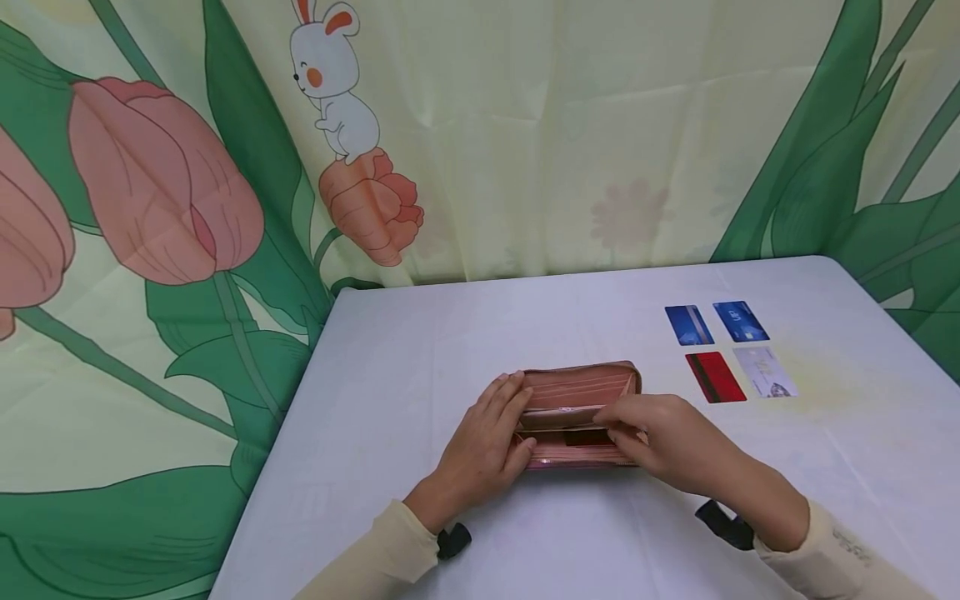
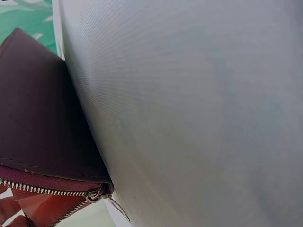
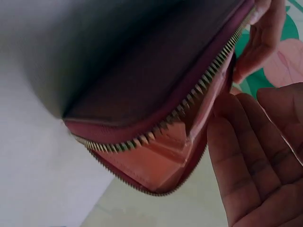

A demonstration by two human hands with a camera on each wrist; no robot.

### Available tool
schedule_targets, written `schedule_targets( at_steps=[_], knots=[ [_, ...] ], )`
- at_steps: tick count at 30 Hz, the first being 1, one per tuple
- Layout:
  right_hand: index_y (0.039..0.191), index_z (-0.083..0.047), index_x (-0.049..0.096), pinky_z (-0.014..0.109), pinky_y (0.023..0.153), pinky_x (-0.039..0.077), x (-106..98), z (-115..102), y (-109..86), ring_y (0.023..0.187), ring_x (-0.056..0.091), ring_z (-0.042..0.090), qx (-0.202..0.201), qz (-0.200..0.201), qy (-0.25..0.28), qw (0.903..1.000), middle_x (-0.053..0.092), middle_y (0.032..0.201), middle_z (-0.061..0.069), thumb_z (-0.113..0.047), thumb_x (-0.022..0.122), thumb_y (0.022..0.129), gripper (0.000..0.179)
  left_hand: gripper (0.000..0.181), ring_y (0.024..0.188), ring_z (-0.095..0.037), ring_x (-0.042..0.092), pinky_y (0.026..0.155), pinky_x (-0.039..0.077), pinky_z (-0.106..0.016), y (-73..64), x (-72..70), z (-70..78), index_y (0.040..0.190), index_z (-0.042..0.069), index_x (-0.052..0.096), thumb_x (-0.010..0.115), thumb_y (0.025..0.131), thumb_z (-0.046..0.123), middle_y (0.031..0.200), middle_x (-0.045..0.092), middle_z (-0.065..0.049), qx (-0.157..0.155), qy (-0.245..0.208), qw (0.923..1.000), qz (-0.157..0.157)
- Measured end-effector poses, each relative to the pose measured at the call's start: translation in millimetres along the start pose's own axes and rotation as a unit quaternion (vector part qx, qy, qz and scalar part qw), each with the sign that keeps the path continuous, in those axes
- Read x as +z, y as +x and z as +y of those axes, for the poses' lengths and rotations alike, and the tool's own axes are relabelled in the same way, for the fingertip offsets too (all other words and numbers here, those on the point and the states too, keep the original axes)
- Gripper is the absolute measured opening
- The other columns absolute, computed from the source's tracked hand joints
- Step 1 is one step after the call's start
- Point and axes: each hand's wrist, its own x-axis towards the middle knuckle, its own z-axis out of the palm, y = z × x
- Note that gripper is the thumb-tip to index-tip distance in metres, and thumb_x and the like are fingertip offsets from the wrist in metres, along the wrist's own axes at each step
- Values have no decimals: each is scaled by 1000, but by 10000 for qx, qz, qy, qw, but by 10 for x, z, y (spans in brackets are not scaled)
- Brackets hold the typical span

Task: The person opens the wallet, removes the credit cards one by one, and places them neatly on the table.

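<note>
A pink-lined zip-around wallet (image 1: 577,387) stands unzipped on the white table, its mouth facing up. My left hand (image 1: 483,437) holds its left end, fingers on the far cover and thumb at the near edge. At the other end, my right hand (image 1: 667,437) has its fingertips on the middle divider, which they seem to pinch. A dark strip (image 1: 585,437) shows in the near compartment; its kind is unclear. In the right wrist view the wallet's dark cover (image 3: 142,71) and brass zipper (image 3: 199,87) appear, with the right fingers (image 3: 227,151) beside the divider.
To the right of the wallet lie two blue cards (image 1: 689,325) at the back. In front of them are a red card (image 1: 716,377) with a dark stripe and a pale card (image 1: 766,372). A printed curtain (image 1: 525,142) hangs behind the white table (image 1: 390,358).
</note>
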Motion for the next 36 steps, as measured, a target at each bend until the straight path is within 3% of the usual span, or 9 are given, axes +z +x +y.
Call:
schedule_targets(
  at_steps=[7,19,25,32,36],
  knots=[
    [95,-17,79,31,71,61,99,-39,17,75,60,2,201,-787,-273,9963,75,89,-9,-1,81,84,20,64,153,-30,34,115,43,-46,0,5,3,155,2,43,61,100,29,165,37,-13,19,-43,10000,42],
    [88,-15,78,24,61,54,235,-88,107,62,52,5,169,-1435,-1379,9799,69,74,-7,-11,88,83,12,65,153,-31,35,113,45,-46,2,1,-1,154,2,45,63,99,30,164,39,-15,94,-23,9999,122],
    [85,-12,77,24,56,52,277,-89,129,60,53,7,-161,-1470,-1822,9721,67,72,-4,-7,90,79,15,65,153,-31,35,111,47,-45,-9,3,-1,154,2,45,64,98,31,164,39,-14,102,53,9998,144],
    [81,-15,75,24,56,47,259,-62,155,59,48,6,155,-1657,-1491,9747,62,68,-8,-9,84,85,11,65,155,-28,31,116,42,-44,-8,-5,8,155,3,43,61,100,32,166,36,-13,32,76,10000,-35],
    [80,-14,75,23,55,46,260,-52,161,58,47,6,51,-1584,-1557,9750,62,67,-7,-7,85,83,13,65,155,-28,31,116,43,-44,-4,-11,15,155,3,43,61,100,32,166,36,-13,17,79,10000,-36]
  ],
)
